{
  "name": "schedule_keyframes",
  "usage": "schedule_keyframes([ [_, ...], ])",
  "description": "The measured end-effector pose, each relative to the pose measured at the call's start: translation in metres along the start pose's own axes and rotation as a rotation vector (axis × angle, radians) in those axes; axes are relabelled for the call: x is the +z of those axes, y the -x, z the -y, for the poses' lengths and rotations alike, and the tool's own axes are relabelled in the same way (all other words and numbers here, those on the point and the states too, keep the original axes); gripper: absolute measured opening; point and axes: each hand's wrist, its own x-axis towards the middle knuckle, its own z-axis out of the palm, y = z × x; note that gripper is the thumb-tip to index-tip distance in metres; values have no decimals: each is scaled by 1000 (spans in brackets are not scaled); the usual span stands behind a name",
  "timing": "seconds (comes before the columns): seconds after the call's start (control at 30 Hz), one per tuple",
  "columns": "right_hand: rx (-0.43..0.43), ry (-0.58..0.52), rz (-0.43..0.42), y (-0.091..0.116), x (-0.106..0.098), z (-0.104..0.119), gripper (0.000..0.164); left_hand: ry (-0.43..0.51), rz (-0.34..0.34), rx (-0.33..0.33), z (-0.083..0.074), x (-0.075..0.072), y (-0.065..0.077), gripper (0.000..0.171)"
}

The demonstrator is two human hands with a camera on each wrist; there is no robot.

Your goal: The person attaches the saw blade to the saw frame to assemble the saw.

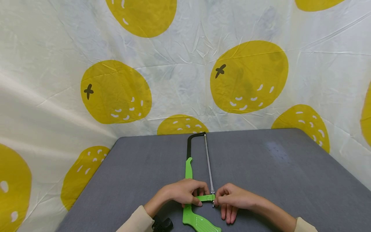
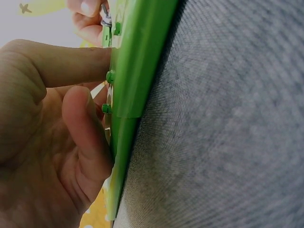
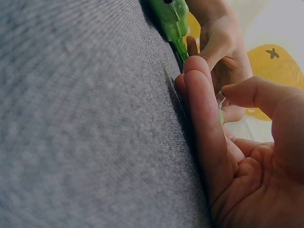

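Note:
A hacksaw (image 1: 188, 169) lies on the table with its bright green handle toward me and its black bow pointing away. Its thin silver blade (image 1: 208, 164) runs along the right side. My left hand (image 1: 185, 190) holds the green frame by the short crosspiece; in the left wrist view, thumb and finger press against the green body (image 2: 142, 57). At the blade's near end, my right hand (image 1: 236, 197) pinches a small metal wing nut (image 3: 220, 98) between thumb and index finger. The other right fingers extend along the tabletop. Fingers hide part of the nut.
The grey cloth-covered table (image 1: 261, 167) reaches back to a white curtain (image 1: 185, 87) printed with yellow fruit. A black object (image 1: 163, 224) lies beside the left sleeve, partly hidden by it.

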Motion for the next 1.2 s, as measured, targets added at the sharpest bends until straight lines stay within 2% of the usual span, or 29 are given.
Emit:
schedule_keyframes([
  [0.6, -9, -1, 19, -1, -2, -1, 20, 3, 1, 2, 0, -1, -1, 25],
  [0.87, -13, 19, 10, -2, -2, -1, 30, -7, -4, 0, 0, -1, -1, 25],
  [1.2, -25, 9, 18, -1, -1, 0, 15, -2, -5, 2, 2, 0, -2, 25],
])
